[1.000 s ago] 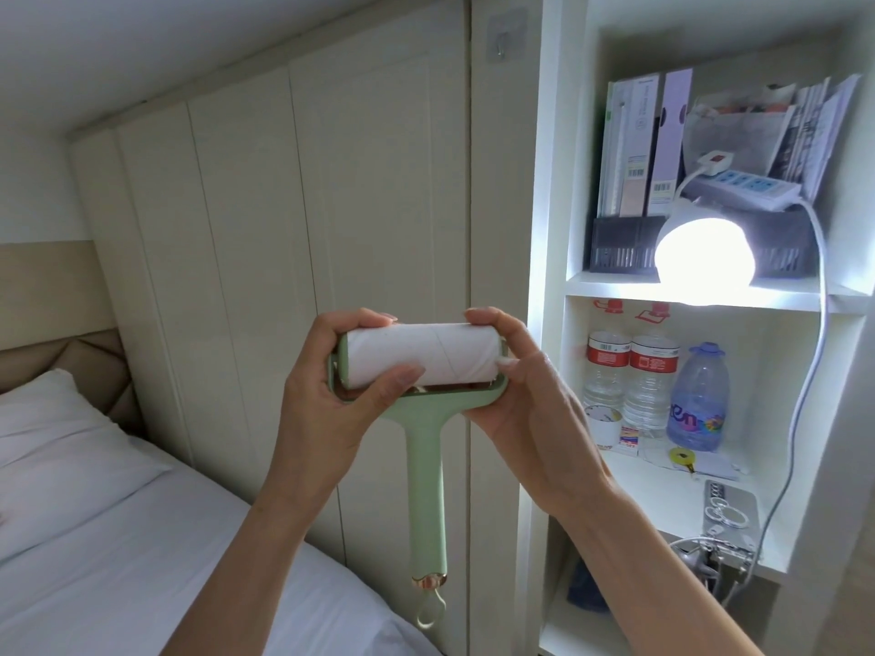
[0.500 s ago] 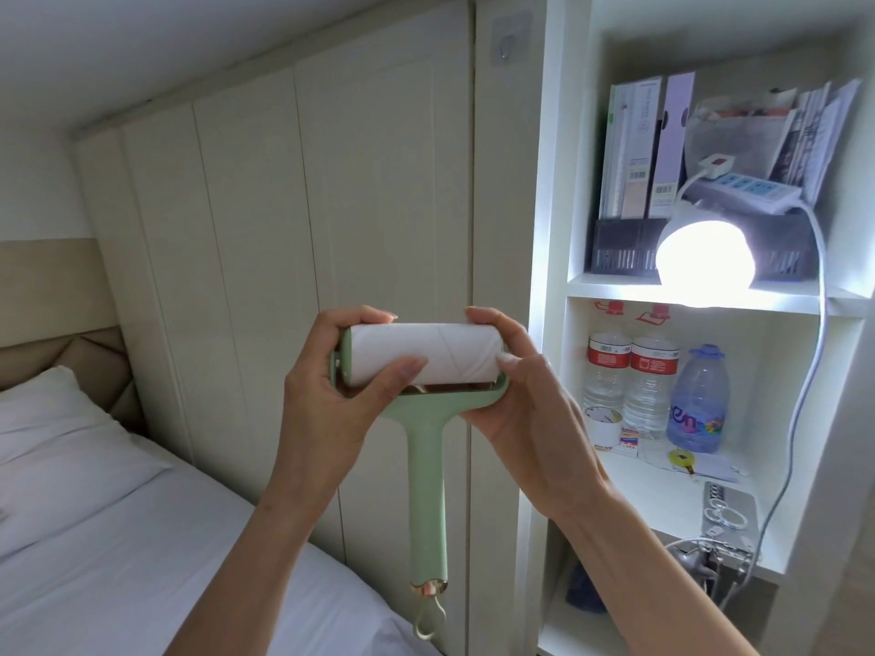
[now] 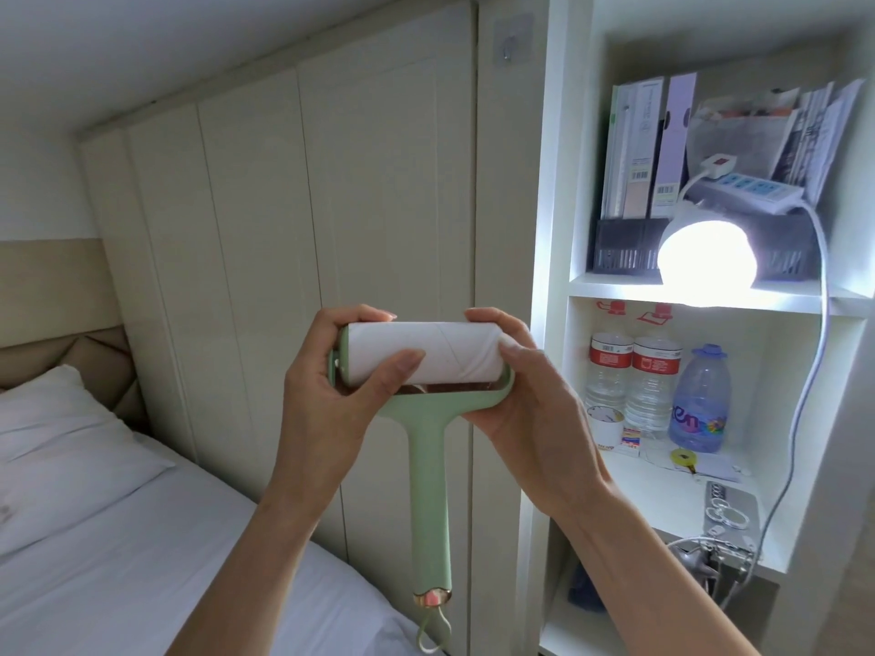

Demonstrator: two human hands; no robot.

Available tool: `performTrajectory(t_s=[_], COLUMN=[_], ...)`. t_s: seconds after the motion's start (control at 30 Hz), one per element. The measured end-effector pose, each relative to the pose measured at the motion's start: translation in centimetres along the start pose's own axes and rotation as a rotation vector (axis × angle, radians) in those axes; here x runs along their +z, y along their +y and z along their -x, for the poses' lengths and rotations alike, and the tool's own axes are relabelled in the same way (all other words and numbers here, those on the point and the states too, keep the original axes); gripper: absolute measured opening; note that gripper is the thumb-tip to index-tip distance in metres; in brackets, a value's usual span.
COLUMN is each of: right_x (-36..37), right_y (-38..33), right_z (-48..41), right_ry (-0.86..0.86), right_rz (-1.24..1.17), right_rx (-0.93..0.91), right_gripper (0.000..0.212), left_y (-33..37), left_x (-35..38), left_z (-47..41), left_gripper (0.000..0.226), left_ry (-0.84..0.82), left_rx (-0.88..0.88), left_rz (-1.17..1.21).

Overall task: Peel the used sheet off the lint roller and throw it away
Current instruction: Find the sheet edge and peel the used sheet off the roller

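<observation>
Both hands, left [image 3: 326, 395] and right [image 3: 530, 400], are gripping the roller [image 3: 421, 355], thumbs hunting the sheet's edge; next, lifting that seam needs a fingernail

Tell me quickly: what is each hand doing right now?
Left hand: closed on the lint roller, left end.
Right hand: closed on the lint roller, right end.

1. A bedroom in a home: a bed [image 3: 118, 561] with white sheets and a pillow [image 3: 57, 447] fills the lower left.
2. Pale wardrobe doors [image 3: 284, 277] span the centre.
3. At right, a white shelf unit [image 3: 700, 303] holds a glowing lamp [image 3: 705, 255], folders [image 3: 653, 149] and water bottles [image 3: 653, 381].
</observation>
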State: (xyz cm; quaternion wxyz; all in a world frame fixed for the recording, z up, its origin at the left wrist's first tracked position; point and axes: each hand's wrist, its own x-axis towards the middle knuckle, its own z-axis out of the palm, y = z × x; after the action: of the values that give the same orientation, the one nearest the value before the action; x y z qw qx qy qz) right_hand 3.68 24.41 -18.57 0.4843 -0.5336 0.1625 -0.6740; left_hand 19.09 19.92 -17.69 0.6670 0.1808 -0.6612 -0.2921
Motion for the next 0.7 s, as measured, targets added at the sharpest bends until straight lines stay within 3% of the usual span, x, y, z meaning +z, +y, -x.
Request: performTrajectory(t_s=[0.27,0.4,0.57,0.7], right_x=[-0.4,-0.7,-0.5,-0.4], right_y=[-0.1,-0.4,-0.6,-0.7], right_z=[0.2,0.0,0.1,0.2], right_ry=[-0.051,-0.136,-0.147,-0.133], right_rz=[0.014,-0.053,-0.109,-0.148], right_rx=[-0.006,0.003,0.012,0.001], right_gripper=[0.031,0.05,0.026,0.022], left_y=[1.1,1.6,1.8,1.7], left_x=[-0.3,-0.5,-0.3,-0.1], left_z=[0.3,0.1,0.1,0.3], left_gripper=[0.032,0.029,0.036,0.039], left_ry=[-0.016,-0.066,-0.084,-0.102], left_rx=[0.11,0.209,0.266,0.316], left_rz=[-0.105,-0.168,-0.189,-0.209])
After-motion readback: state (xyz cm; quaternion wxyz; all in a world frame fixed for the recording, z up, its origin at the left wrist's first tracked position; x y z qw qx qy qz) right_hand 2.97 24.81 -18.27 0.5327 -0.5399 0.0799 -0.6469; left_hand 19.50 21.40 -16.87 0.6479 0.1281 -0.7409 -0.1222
